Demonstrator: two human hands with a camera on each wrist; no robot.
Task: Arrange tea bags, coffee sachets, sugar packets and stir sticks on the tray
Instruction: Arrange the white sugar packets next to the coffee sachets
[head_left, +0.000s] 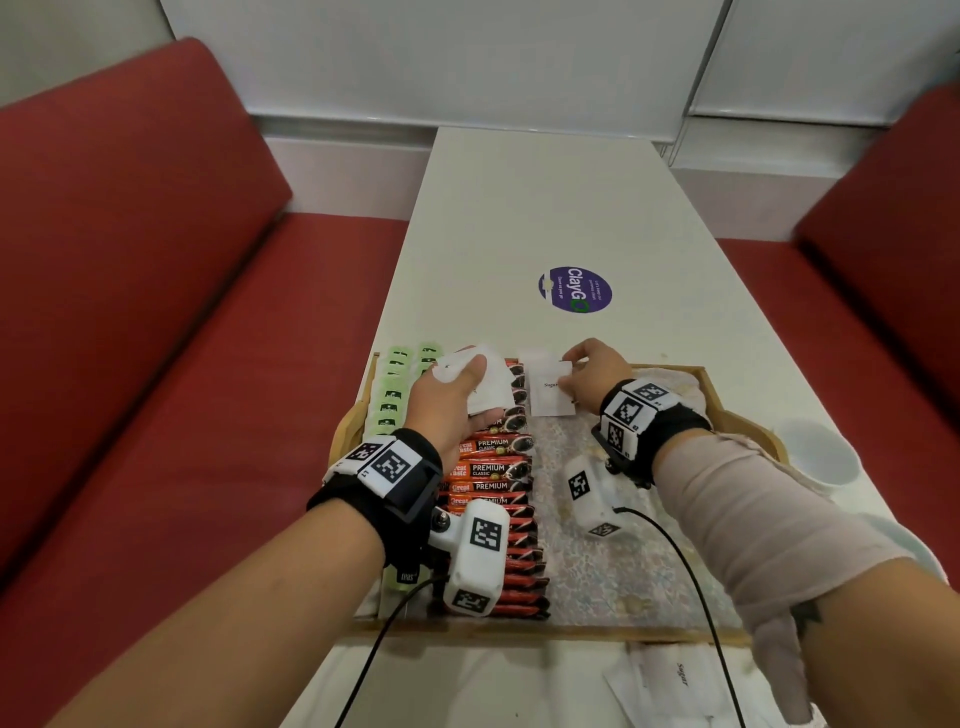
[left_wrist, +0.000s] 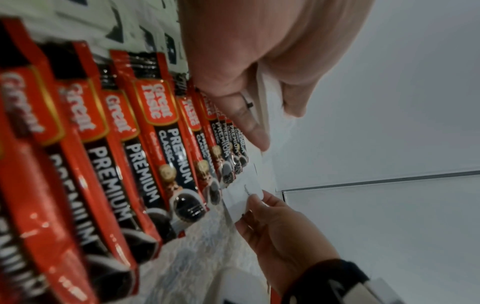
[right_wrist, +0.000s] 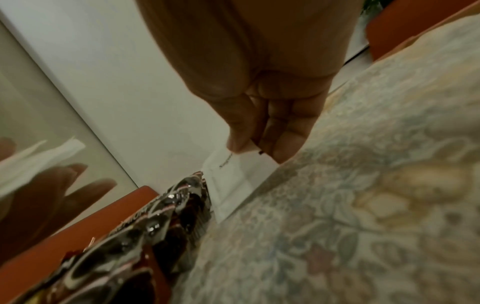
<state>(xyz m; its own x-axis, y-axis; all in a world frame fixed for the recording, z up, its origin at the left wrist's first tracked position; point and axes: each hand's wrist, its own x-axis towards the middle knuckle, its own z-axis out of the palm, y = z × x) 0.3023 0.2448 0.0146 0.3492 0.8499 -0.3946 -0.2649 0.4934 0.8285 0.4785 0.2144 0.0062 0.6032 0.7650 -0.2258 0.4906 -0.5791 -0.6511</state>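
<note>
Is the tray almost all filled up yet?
Partly. The green tea bags and red coffee sachets already sit in rows. The right hand is placing a sugar packet; the left hand holds more. More sugar packets wait on the table. No stir sticks show yet.

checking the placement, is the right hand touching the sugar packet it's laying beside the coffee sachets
Touching. In the right wrist view the right hand pinches the sugar packet at its top edge; the head view shows the same.

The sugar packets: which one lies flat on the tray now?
The sugar packet pinched by the right hand, lying beside the coffee sachets on the tray. The left hand holds the others lifted.
</note>
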